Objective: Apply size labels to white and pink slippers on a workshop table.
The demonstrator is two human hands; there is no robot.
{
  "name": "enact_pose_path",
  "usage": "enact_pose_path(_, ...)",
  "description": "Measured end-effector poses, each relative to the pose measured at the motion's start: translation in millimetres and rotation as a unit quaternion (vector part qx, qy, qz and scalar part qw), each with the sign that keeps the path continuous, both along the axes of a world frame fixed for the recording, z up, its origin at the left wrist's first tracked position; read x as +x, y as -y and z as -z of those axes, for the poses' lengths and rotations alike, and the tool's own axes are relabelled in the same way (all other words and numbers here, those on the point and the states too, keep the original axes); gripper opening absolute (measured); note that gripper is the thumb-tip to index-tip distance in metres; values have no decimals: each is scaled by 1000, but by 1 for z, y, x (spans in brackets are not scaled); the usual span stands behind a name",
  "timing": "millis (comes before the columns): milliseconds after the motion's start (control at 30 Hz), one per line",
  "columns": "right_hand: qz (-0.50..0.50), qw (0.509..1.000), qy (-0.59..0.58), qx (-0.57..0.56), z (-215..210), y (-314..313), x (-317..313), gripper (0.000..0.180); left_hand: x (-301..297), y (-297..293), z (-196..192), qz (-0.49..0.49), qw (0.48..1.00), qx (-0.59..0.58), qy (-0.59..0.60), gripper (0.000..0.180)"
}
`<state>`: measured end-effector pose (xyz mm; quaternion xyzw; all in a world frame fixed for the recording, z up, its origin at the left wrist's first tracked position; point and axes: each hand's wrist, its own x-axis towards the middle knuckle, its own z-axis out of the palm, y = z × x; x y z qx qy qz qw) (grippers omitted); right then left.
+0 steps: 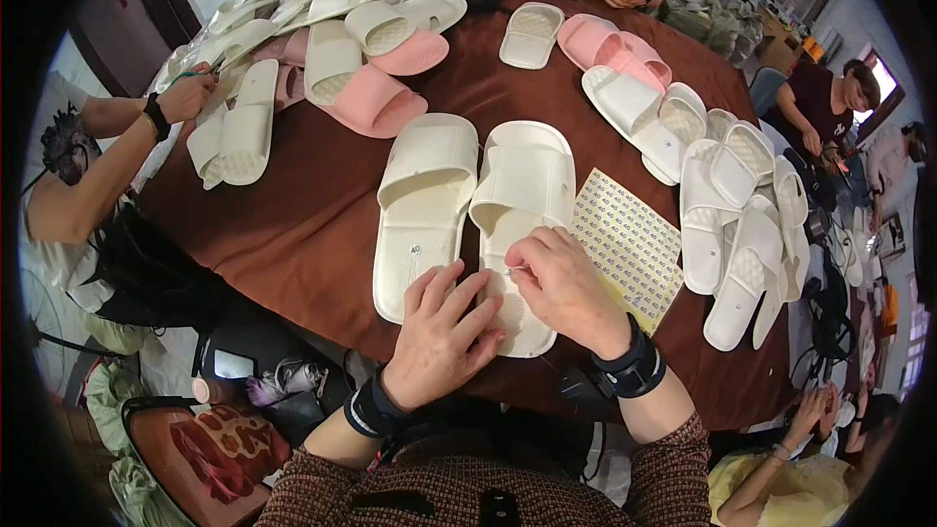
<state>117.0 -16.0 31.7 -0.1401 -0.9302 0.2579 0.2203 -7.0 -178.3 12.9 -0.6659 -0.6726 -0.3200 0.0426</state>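
Bare brown tablecloth (293, 224) lies open left of the white slipper pair (478, 205); to the right, the sticker sheet (630, 244) and stacked white slippers (742, 224) block passage.

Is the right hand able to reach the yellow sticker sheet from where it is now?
Probably yes. The right hand rests on the heel of a white slipper, and the sticker sheet lies flat on the table right beside it, with nothing between them.

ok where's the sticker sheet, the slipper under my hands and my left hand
sticker sheet (630, 239), head view, middle of the sheet
slipper (527, 185), head view, on its strap
left hand (439, 332), head view, back of the hand
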Motion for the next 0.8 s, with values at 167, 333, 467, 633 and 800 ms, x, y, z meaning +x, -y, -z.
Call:
enact_pose_path(167,5,1000,9,3,1,-1,0,6,1,-2,2,3,1000,6,1,40)
enact_pose_path(333,12,1000,14,6,-1,-1,0,9,0,-2,2,2,1000,6,3,40)
enact_pose_path(467,12,1000,16,0,-3,0,0,9,1,-2,3,2,1000,8,0,40)
enact_pose_path(633,13,1000,18,2,-4,1,1,9,1,-1,2,1,1000,8,0,39)
enact_pose_path(800,5,999,36,14,0,3,-3,6,-2,2,7,-3,1000,8,6,37)
